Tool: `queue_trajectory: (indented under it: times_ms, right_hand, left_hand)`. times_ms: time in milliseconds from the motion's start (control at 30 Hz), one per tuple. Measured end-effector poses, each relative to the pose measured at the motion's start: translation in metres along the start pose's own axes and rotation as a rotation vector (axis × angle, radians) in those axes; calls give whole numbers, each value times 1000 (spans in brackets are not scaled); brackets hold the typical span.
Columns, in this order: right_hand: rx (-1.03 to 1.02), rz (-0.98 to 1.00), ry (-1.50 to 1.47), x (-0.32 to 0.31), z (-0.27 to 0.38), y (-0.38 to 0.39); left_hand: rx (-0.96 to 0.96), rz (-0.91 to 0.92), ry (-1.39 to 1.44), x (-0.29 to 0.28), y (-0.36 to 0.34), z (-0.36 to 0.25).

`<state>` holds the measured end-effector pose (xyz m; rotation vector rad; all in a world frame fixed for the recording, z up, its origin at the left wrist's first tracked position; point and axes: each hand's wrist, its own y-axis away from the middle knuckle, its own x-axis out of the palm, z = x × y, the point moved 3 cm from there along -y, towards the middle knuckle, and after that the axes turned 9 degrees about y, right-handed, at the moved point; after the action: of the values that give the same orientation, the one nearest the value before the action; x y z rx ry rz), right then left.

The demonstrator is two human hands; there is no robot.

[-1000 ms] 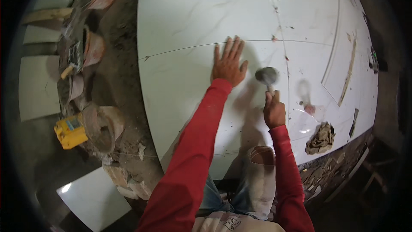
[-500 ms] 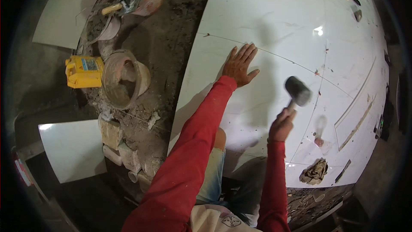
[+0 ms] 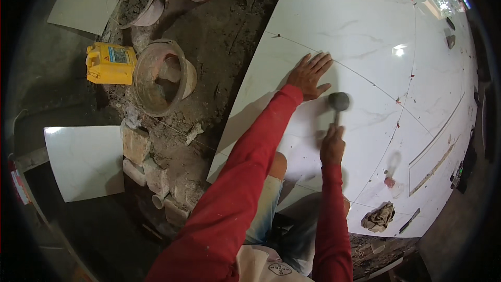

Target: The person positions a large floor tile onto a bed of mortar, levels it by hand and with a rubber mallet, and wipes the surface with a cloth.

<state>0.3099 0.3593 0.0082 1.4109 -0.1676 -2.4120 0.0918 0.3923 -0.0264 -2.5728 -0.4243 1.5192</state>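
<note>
Large white marbled tiles (image 3: 308,15) lie edge to edge under both my hands. My left hand (image 3: 309,77) rests flat on one tile beside a joint line, fingers stretched out and the thumb apart. In my right hand (image 3: 332,146) is the short handle of a rubber mallet (image 3: 339,101) with a black head. That head is slightly blurred and sits just right of my left thumb, over the same tile; whether it touches the surface I cannot tell. Small reddish tile spacers (image 3: 398,101) stand in the joints.
On the muddy ground to the left are a yellow jerrycan (image 3: 109,63), a dirty bucket (image 3: 136,86), a pan of mortar (image 3: 148,13) and several blocks (image 3: 136,146). A loose tile (image 3: 83,164) lies further left. A crumpled brown wad (image 3: 378,217) sits on the tiles at right.
The mallet has swung left and closer to my left hand, with my right hand moving slightly left. My left hand stays flat on the tile; the whole view has shifted a little.
</note>
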Motion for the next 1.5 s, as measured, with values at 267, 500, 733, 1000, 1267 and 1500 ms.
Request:
queue_trajectory:
  times_ms: [267, 500, 733, 1000, 1267, 1500]
  right_hand:
    - [-268, -79, -209, -11, 27, 32]
    - [-285, 53, -107, 17, 15, 64]
    - [-225, 188, 62, 8, 26, 67]
    - [-297, 81, -58, 22, 41, 44]
    - [-176, 80, 30, 17, 32, 17]
    - [-139, 37, 36, 19, 7, 17]
  left_hand:
    - [-127, 17, -64, -25, 27, 41]
    - [-137, -18, -95, -33, 24, 53]
    - [-118, -42, -48, -28, 24, 46]
    - [-113, -39, -64, -35, 20, 55]
    - [-130, -5, -53, -26, 20, 50]
    - [-140, 4, -46, -24, 21, 47]
